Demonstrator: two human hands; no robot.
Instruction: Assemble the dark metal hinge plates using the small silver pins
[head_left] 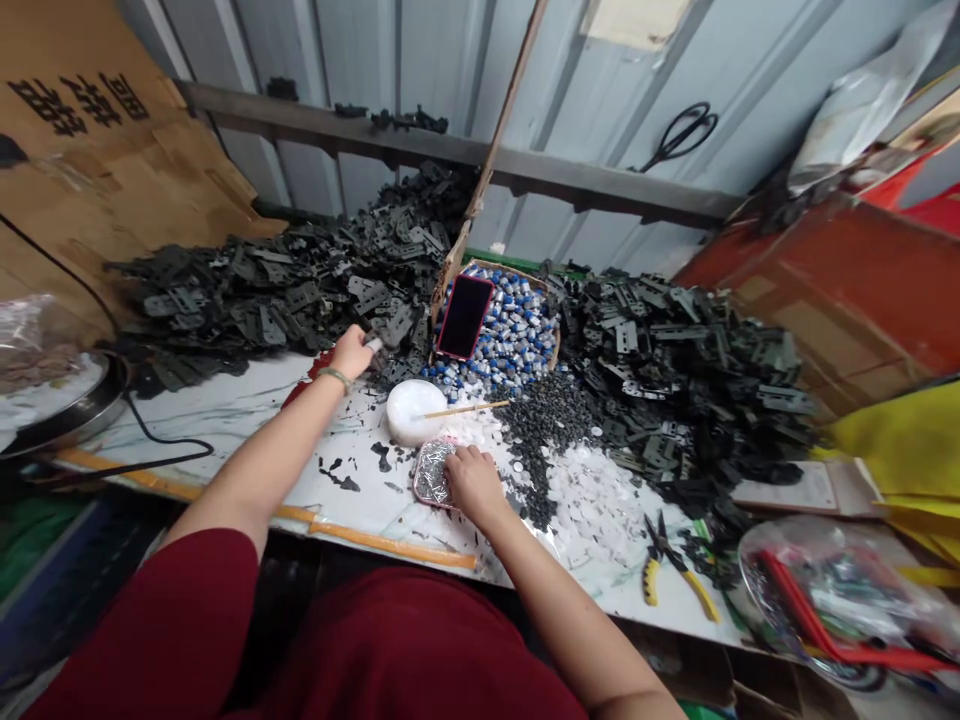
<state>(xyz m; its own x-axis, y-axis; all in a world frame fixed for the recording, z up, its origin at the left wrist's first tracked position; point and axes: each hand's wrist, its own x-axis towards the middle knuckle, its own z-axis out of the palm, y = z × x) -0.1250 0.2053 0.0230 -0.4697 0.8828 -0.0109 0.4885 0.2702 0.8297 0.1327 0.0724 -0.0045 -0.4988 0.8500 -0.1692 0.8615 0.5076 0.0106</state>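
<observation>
My left hand [351, 354], with a white wrap on one finger and a band at the wrist, is at the front edge of the left pile of black slotted parts [292, 290]. Its fingers are curled around a black part at the pile's edge, partly hidden. My right hand [475, 482] reaches into a small shallow tray [417, 490] of thin metal pins [433, 468]. Its fingers are bent together among the pins, and whatever is between the fingertips is hidden. Just behind the tray stands a round white tub [409, 412] with a thin wooden stick [469, 408] across it.
A phone [465, 318] leans on a heap of blue-and-silver pieces [517, 325]. Small black pieces [547, 420] and white discs [596, 500] spread to the right, near yellow-handled pliers [671, 565]. Another black-part pile [675, 360] rises behind. A pan [67, 400] stands at left.
</observation>
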